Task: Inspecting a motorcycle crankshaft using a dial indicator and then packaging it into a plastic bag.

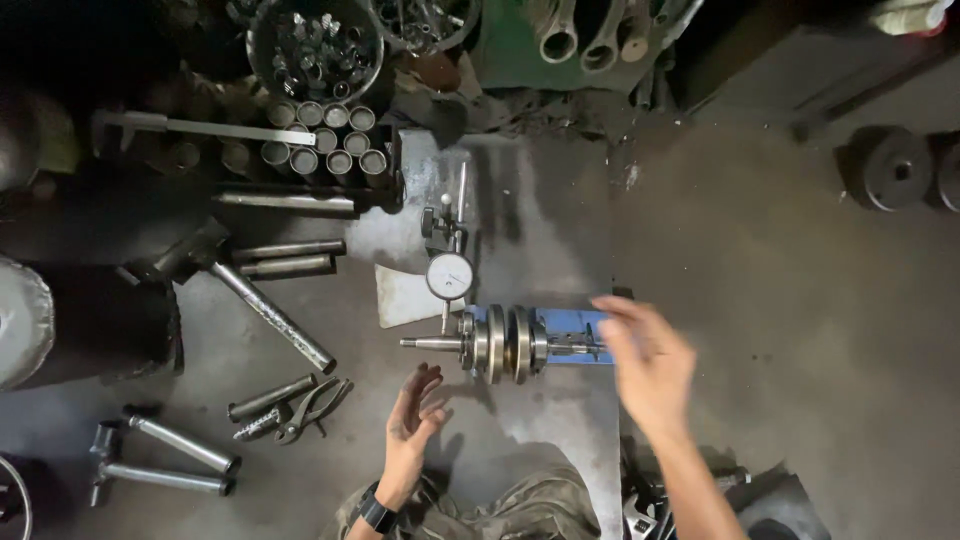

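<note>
The floor is dark grey concrete (780,280), stained and dusty, with metal tools lying all about. Nearest the camera, the left hand (412,420) hovers over the floor with its fingers spread open, holding nothing. The right hand (650,365) is blurry, with open fingers, just beside the right end of the shiny steel crankshaft with round discs (503,345). The crankshaft lies on its side on a blue stand (570,322), on a flat grey metal plate (545,230). A round white dial gauge (450,275) stands just behind it, its tip touching it. To the left lie black pliers (312,408) and long steel bars (270,315). Farther back sit short metal tubes (325,140) and a round tub of small parts (315,45).
</note>
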